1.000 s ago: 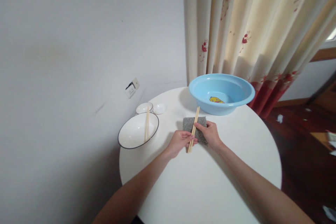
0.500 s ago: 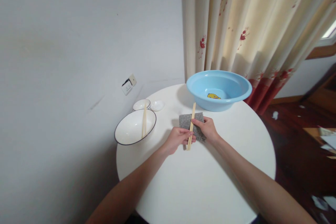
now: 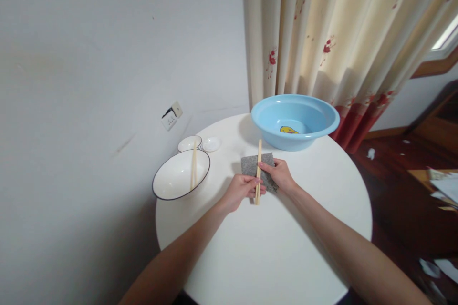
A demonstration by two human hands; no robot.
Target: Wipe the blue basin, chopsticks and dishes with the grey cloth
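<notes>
My left hand (image 3: pixel 239 191) is closed on the near end of a pair of wooden chopsticks (image 3: pixel 258 155), which point away from me over the round white table (image 3: pixel 272 243). My right hand (image 3: pixel 279 175) holds a grey cloth (image 3: pixel 250 164) under and around the chopsticks, with its fingers pinched on them. Both hands meet at the middle of the table.
A white bowl with a dark rim (image 3: pixel 179 178) lies to the left with another pair of chopsticks (image 3: pixel 193 169) across it. Two small white dishes (image 3: pixel 200 143) sit behind it. A light blue basin (image 3: pixel 295 120) stands at the far edge before a curtain (image 3: pixel 339 33).
The chopsticks have turned from a slight rightward lean to nearly straight away from me. My hands keep the same hold; the camera view has drifted a little.
</notes>
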